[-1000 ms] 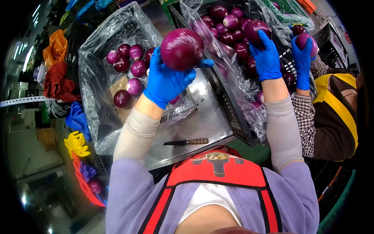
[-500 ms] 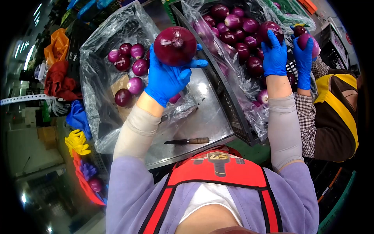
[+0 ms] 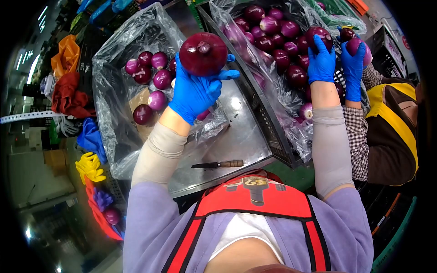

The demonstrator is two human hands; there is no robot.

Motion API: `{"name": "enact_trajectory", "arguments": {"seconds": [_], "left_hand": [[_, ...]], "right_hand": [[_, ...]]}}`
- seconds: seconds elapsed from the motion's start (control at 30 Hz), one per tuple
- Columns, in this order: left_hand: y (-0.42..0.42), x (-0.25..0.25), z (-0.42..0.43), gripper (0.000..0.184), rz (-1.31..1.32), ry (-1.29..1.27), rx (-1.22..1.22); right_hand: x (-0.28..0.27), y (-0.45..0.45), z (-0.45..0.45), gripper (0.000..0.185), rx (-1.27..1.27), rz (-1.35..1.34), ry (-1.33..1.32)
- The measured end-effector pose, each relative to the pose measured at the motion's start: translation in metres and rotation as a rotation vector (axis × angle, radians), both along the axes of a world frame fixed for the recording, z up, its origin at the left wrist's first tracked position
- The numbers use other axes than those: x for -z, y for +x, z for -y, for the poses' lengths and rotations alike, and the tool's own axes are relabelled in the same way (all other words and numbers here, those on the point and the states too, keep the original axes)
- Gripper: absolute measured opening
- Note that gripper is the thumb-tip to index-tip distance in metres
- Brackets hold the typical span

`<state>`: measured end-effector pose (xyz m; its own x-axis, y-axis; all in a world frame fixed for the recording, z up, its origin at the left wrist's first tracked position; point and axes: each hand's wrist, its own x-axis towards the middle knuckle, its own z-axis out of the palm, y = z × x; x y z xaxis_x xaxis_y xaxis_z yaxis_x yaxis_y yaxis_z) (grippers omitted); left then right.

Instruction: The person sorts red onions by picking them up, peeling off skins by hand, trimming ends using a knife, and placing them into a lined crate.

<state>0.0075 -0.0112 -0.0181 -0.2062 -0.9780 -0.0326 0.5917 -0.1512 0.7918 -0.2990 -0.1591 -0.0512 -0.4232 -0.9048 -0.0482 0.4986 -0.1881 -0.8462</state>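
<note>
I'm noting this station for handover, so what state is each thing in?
Left hand: gloved, holding
Left hand's onion: held, looks whole
Right hand: gloved, holding
Right hand's onion: held, partly hidden
Knife: lying on table, unheld
Left liner: open, sparsely filled
Right crate: lined, fuller

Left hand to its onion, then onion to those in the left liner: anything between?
Nothing visible between left hand and onion; they touch. Toward the loose onions, the right edge of the plastic liner seems to intervene.
</note>
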Motion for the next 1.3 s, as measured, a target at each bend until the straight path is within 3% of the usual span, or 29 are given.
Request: {"name": "enact_trajectory", "arguments": {"seconds": [0.07, 0.17, 0.23, 0.37, 0.5, 0.7, 0.83, 1.03, 1.17, 1.23, 1.3], "left_hand": [[0.004, 0.004, 0.004, 0.093, -0.589, 0.165, 0.212], [0.004, 0.004, 0.003, 0.079, -0.561, 0.072, 0.214], [0.007, 0.008, 0.006, 0.084, -0.575, 0.111, 0.214], [0.011, 0.007, 0.008, 0.082, -0.689, 0.168, 0.185], [0.008, -0.005, 0.002, 0.079, -0.737, 0.242, 0.145], [0.012, 0.0, 0.0, 0.082, -0.659, 0.079, 0.255], [0.014, -0.001, 0.002, 0.084, -0.709, 0.109, 0.324], [0.006, -0.01, -0.005, 0.09, -0.565, 0.145, 0.104], [0.009, -0.005, -0.001, 0.093, -0.639, 0.137, 0.306], [0.017, -0.008, 0.002, 0.098, -0.562, 0.162, 0.386], [0.011, -0.015, -0.001, 0.098, -0.537, 0.151, 0.26]], "right_hand": [[-0.001, 0.0, -0.001, 0.07, 0.003, 0.015, -0.015], [-0.005, 0.0, -0.002, 0.06, 0.004, 0.042, -0.042], [-0.006, -0.001, 0.0, 0.055, -0.113, 0.394, -0.035], [-0.011, 0.0, -0.002, 0.066, -0.192, 0.448, 0.037], [-0.011, 0.002, -0.003, 0.066, -0.217, 0.414, 0.074], [-0.01, 0.003, -0.003, 0.062, -0.211, 0.373, 0.158], [-0.007, 0.001, -0.002, 0.058, -0.291, 0.371, 0.156], [0.001, -0.006, 0.004, 0.051, -0.337, 0.437, 0.116], [0.003, -0.001, 0.008, 0.042, -0.323, 0.477, 0.055], [0.011, -0.002, 0.014, 0.042, -0.287, 0.372, -0.023], [-0.01, 0.012, -0.003, 0.042, -0.14, 0.194, -0.023]]}}
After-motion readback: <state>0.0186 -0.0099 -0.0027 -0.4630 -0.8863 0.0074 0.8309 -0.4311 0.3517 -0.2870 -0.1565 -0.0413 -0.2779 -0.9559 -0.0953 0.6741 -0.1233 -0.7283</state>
